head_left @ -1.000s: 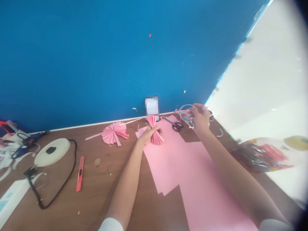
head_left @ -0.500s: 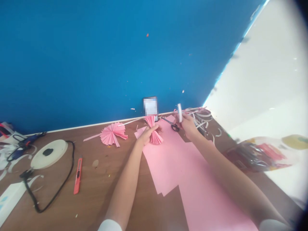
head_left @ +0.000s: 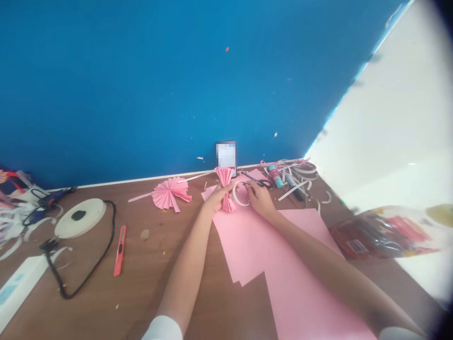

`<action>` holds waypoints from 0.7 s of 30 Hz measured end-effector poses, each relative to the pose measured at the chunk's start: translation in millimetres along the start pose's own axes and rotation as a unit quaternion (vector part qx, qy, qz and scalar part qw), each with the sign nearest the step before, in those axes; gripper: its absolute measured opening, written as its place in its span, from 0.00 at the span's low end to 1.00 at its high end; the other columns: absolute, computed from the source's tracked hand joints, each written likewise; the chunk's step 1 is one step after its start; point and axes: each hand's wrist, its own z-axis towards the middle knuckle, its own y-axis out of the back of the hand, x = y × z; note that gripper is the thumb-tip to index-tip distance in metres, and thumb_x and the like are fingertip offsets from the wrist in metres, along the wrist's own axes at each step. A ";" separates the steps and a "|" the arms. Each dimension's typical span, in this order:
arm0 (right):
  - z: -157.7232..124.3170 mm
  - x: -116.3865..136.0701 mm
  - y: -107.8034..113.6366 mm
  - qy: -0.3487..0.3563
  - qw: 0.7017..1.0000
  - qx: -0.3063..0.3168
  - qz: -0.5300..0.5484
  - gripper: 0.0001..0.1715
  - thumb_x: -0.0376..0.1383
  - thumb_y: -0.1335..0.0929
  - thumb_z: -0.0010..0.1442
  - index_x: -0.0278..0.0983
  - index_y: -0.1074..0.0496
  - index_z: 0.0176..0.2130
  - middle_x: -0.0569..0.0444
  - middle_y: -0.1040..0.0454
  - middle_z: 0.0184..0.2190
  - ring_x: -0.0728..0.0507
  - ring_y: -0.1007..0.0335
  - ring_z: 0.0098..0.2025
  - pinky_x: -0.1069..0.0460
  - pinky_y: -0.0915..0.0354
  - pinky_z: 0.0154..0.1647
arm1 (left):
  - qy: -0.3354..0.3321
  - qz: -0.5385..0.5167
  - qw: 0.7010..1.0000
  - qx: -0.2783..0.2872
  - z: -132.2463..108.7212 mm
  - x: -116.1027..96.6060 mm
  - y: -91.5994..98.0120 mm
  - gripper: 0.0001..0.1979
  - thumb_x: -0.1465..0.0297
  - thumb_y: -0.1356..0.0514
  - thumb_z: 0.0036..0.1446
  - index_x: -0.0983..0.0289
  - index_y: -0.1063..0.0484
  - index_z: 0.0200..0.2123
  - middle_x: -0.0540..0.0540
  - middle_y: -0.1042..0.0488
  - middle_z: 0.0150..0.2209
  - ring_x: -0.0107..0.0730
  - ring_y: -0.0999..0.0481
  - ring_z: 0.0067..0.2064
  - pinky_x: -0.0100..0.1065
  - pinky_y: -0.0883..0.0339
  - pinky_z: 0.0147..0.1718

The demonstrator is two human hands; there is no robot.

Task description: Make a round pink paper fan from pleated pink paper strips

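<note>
Pink paper, folded into tight pleats, sits in the left hand (head_left: 214,199), whose thumb and fingers pinch the waist of the pleated bundle (head_left: 225,176) so that both ends flare like a bow tie. That grip probably serves to stop the folds springing apart. Just beside it, the right hand (head_left: 261,198) pinches the edge of a white ring (head_left: 235,197), likely a roll of tape, turned so its round hole shows; whether the ring touches the pleats, I cannot tell.

Under both hands lie flat pink sheets (head_left: 247,241), smooth and straight-edged, overlapping at angles. Scissors (head_left: 265,183) with dark looped handles rest just beyond the right hand, seemingly set within easy reach, and next to them a blue and pink tube (head_left: 275,175) lies near a tangle of thin, curling white strips (head_left: 299,171). Left of the bundle, a pleated fan (head_left: 170,192) spreads its ridges almost into a disc.

Farther out on the brown wood-look desk (head_left: 170,293) are a red cutter (head_left: 120,250), apart from the paper, a flat cream reel (head_left: 83,219) with a black centre, a bent black cable (head_left: 103,259) and, far right, a crinkled clear plastic bag (head_left: 380,231).
</note>
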 end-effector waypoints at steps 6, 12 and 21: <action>-1.5 -2.4 0.3 0.005 1.000 -0.011 -0.004 0.20 0.42 0.45 0.66 0.39 0.30 0.44 0.49 0.25 0.31 0.41 0.29 0.35 0.51 0.40 0.36 | -0.021 0.025 0.999 -0.006 -1.2 -1.2 -2.2 0.17 0.62 0.34 0.46 0.66 0.27 0.37 0.50 0.29 0.25 0.16 0.41 0.20 0.25 0.48 0.20; 1.2 -9.0 1.6 0.015 0.996 0.007 0.086 0.19 0.41 0.44 0.66 0.37 0.29 0.42 0.51 0.25 0.33 0.43 0.30 0.34 0.51 0.39 0.38 | -0.062 0.054 0.997 -0.004 0.2 0.7 -4.1 0.18 0.63 0.35 0.47 0.66 0.26 0.40 0.51 0.28 0.26 0.16 0.41 0.20 0.26 0.50 0.20; -4.3 3.0 5.6 0.059 0.987 -0.143 -0.029 0.17 0.38 0.44 0.65 0.36 0.32 0.47 0.43 0.30 0.45 0.38 0.36 0.49 0.44 0.43 0.49 | -0.051 0.086 0.995 -0.014 -4.3 -3.2 -7.8 0.15 0.67 0.32 0.42 0.65 0.28 0.33 0.51 0.26 0.30 0.21 0.34 0.25 0.27 0.44 0.25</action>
